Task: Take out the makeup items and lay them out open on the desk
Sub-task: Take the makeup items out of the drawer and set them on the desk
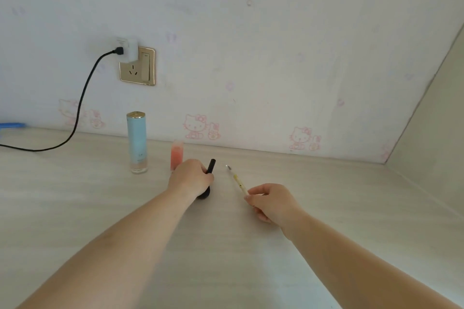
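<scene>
A: Log entry from where I stand, both forearms reach out over the pale wood-grain table point(326, 195). The left hand point(190, 178) has its fingers curled round a black item point(210, 167); a slim black stem sticks up past the knuckles, and a rounded black end shows beneath the palm, touching the tabletop.

B: And the other one?

A: The right hand point(272, 202) pinches the near end of a thin yellow pencil-like stick point(237, 182) between thumb and fingers. The stick slants away toward the wall, its pale tip pointing to the far left. Whether it rests on the surface or is lifted off it, I cannot tell.

B: Anything already set down?

A: Two items stand upright near the wall. A tall light-blue tube point(137, 142) with a gold cap and a clear base stands to the left. A shorter clear tube with pink contents point(176, 155) stands just beside the left hand, partly hidden behind it. The two are near each other, not touching.

B: Surroundings?

A: The wall carries pale wallpaper with pink cartoon cats. There is a gold-framed socket point(138, 68) with a white adapter point(128, 49) plugged in; a black cable point(80, 105) drops from it and runs off across the table to the left. Something blue point(12, 125) shows at the far left edge, too cut off to identify
</scene>
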Demonstrator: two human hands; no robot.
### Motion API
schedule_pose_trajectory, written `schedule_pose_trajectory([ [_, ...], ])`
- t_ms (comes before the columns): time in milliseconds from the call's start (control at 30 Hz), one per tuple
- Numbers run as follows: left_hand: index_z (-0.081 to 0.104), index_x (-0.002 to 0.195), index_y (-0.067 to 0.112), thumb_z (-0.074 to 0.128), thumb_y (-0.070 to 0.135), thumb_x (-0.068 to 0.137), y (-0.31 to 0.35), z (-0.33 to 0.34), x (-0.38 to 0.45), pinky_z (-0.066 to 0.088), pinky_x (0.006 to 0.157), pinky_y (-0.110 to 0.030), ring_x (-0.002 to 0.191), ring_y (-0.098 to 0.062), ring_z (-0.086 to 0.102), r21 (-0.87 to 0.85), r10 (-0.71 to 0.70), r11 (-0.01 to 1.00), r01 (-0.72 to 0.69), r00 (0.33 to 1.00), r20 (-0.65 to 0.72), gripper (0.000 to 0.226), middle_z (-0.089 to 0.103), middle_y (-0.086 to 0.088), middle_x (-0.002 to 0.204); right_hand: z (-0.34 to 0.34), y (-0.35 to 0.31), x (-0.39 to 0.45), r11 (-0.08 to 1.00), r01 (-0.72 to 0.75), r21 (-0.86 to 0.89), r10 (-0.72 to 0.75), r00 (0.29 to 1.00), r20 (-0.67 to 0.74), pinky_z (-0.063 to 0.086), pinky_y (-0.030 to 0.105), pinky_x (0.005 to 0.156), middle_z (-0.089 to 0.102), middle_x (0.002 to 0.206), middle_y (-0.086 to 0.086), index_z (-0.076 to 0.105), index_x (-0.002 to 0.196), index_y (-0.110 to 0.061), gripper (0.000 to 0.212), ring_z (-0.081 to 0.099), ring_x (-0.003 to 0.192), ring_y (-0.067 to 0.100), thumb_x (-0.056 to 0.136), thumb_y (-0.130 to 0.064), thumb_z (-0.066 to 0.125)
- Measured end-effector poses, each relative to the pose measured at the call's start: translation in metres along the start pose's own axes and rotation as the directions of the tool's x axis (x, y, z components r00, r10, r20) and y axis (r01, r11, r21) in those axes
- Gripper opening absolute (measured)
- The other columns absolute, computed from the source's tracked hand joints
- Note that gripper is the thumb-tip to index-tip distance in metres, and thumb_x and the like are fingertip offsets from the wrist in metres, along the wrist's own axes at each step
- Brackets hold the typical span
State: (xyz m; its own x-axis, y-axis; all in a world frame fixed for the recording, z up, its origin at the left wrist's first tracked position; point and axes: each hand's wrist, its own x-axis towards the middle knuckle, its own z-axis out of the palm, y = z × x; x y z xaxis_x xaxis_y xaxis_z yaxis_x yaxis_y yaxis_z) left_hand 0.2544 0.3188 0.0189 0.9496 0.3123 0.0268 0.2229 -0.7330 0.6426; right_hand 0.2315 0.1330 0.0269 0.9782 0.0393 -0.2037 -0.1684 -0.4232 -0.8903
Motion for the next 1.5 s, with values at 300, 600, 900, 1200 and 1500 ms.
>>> schedule_pose_trajectory([
  [300, 0.067, 0.088, 0.011, 0.051, 0.022, 0.083, 0.005, 0.011, 0.015, 0.041, 0.061, -0.027, 0.083, -0.023, 0.061, 0.164, 0.035, 0.986, -0.027, 0.998, -0.048, 0.020, 0.065, -0.004, 0.082, 0.008, 0.002, 0.025, 0.949, 0.050, -0.312, -0.063, 0.998, -0.030, 0.059, 0.029, 0.066, 0.061, 0.083, -0.005, 0.057, 0.102, -0.025, 0.026, 0.062, 0.061, 0.010, 0.077, -0.024, 0.061],
  [600, 0.063, 0.085, 0.010, 0.050, 0.024, 0.084, 0.001, 0.015, 0.017, 0.039, 0.060, -0.028, 0.080, -0.024, 0.056, 0.215, 0.090, 0.974, -0.072, 0.993, -0.075, 0.019, 0.057, -0.003, 0.075, 0.011, -0.002, 0.026, 0.854, 0.078, -0.514, -0.095, 0.995, -0.007, 0.057, 0.029, 0.070, 0.059, 0.084, -0.010, 0.053, 0.109, -0.028, 0.033, 0.063, 0.058, 0.011, 0.077, -0.031, 0.059],
  [900, 0.061, 0.099, 0.011, 0.049, 0.032, 0.088, 0.001, 0.015, 0.013, 0.038, 0.064, -0.027, 0.097, -0.025, 0.060, 0.138, 0.067, 0.989, -0.051, 0.991, -0.118, 0.026, 0.063, -0.004, 0.097, 0.007, 0.001, 0.022, 0.885, 0.103, -0.455, -0.122, 0.993, -0.012, 0.056, 0.029, 0.067, 0.057, 0.084, -0.007, 0.052, 0.115, -0.026, 0.037, 0.061, 0.061, 0.011, 0.079, -0.033, 0.061],
  [1200, 0.056, 0.118, 0.018, 0.060, 0.030, 0.087, 0.003, -0.004, -0.038, 0.043, 0.075, -0.026, 0.096, -0.015, 0.056, -0.245, 0.161, 0.945, -0.215, 0.961, -0.224, 0.033, 0.050, 0.008, 0.096, -0.024, 0.009, -0.017, 0.944, 0.223, -0.241, -0.253, 0.962, -0.103, 0.054, 0.033, 0.069, 0.058, 0.091, -0.011, 0.053, 0.112, -0.031, 0.035, 0.060, 0.079, 0.010, 0.081, -0.042, 0.064],
  [1500, 0.059, 0.084, 0.033, 0.062, 0.018, 0.087, 0.063, -0.019, -0.133, 0.036, 0.048, -0.002, 0.057, 0.015, 0.053, -0.505, 0.357, 0.783, -0.364, 0.927, -0.116, 0.016, 0.059, 0.014, 0.078, -0.100, 0.027, -0.105, 0.928, 0.372, 0.001, -0.368, 0.917, -0.152, 0.053, 0.042, 0.088, 0.061, 0.097, -0.015, 0.057, 0.095, -0.041, 0.022, 0.062, 0.089, 0.004, 0.082, -0.027, 0.067],
])
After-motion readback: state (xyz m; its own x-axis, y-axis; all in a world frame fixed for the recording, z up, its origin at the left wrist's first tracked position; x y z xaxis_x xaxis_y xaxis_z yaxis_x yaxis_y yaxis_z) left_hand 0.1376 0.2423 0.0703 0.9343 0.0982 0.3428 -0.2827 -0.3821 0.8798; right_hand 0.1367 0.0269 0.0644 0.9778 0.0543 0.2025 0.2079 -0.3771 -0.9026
